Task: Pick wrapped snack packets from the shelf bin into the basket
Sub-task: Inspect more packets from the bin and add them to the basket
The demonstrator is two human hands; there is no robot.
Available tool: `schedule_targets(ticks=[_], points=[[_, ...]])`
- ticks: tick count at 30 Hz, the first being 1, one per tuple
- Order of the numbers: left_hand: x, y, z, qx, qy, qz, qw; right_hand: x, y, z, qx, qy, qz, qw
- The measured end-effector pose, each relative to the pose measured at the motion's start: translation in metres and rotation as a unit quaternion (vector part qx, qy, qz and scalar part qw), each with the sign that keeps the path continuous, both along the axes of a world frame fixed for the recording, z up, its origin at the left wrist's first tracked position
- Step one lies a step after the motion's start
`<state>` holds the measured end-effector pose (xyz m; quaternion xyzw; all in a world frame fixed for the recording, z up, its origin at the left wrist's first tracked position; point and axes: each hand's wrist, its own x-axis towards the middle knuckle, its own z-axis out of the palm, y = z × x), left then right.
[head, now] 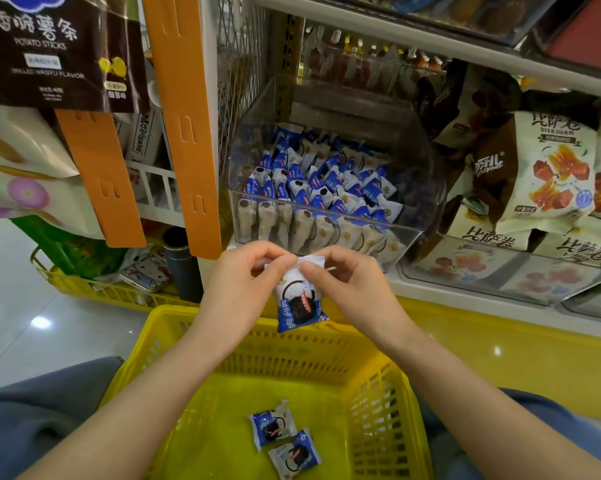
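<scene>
A blue-and-white wrapped snack packet [299, 301] hangs above the far rim of the yellow basket [375, 393]. My left hand [247, 289] and my right hand [347, 282] both pinch its top sealed edge. Two more packets [272, 424] [294, 453] lie on the basket floor. Just beyond my hands, the clear plastic shelf bin [427, 181] holds several packets of the same kind [326, 188].
Orange hanging strips [184, 126] and snack bags hang at left. Bagged snacks [548, 174] fill the shelf to the right of the bin. A second yellow basket [94, 289] with goods and a dark bottle [183, 265] stands on the floor at left. My knees flank the basket.
</scene>
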<state>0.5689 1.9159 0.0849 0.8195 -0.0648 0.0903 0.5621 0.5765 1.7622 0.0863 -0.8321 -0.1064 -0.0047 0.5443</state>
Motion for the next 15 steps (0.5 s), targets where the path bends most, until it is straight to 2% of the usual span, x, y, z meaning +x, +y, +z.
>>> schedule_targets(ticks=[4,6,9,12,15], points=[[0.0033,-0.0009,-0.002,-0.047,0.064,-0.021,0.997,-0.002,0.0,0.0004,-0.003,-0.022,-0.016,1.0],[0.0031,-0.0013,-0.0022,-0.075,0.087,-0.028,0.993,-0.0061,0.001,0.0014,-0.062,-0.094,-0.016,0.993],[0.0028,-0.0013,-0.0027,-0.083,0.105,-0.037,0.99,-0.0084,0.0002,0.0026,-0.179,-0.201,0.0,0.963],[0.0025,-0.0035,-0.0047,-0.076,0.11,-0.034,0.99,-0.0068,-0.0013,0.0025,-0.173,-0.176,-0.017,0.969],[0.0033,-0.0062,-0.0078,-0.064,0.111,-0.021,0.992,-0.0012,-0.0036,0.0034,-0.09,-0.093,-0.086,0.988]])
